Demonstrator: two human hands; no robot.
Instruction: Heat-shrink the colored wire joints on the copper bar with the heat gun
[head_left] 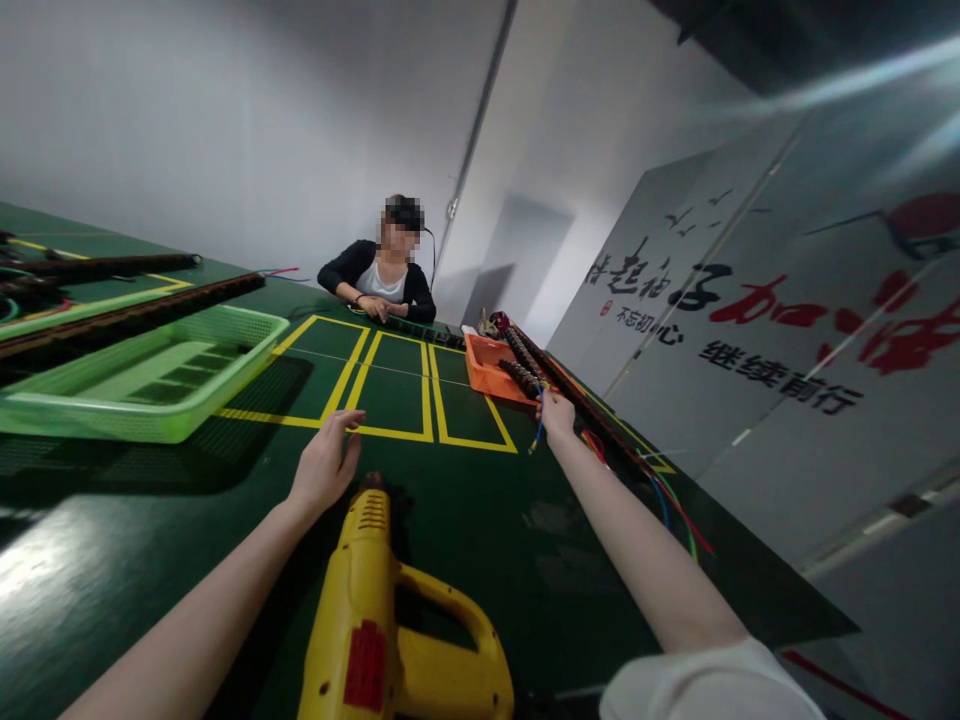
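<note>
My left hand (324,462) hovers open over the dark green table (465,500), fingers apart, just left of the nose of a yellow power drill (382,620) that lies in front of me. My right hand (556,414) reaches out to the orange tray (480,372) and grips the near end of a long dark twisted strip (525,375); blue and yellow wires (537,432) hang from under the hand.
A green mesh basket (150,385) sits at the left with long dark strips (127,310) beyond it. Yellow tape lines (427,400) mark boxes mid-table. Red, blue and green wires (667,500) trail along the right edge. A person in black sleeves (379,285) sits at the far end.
</note>
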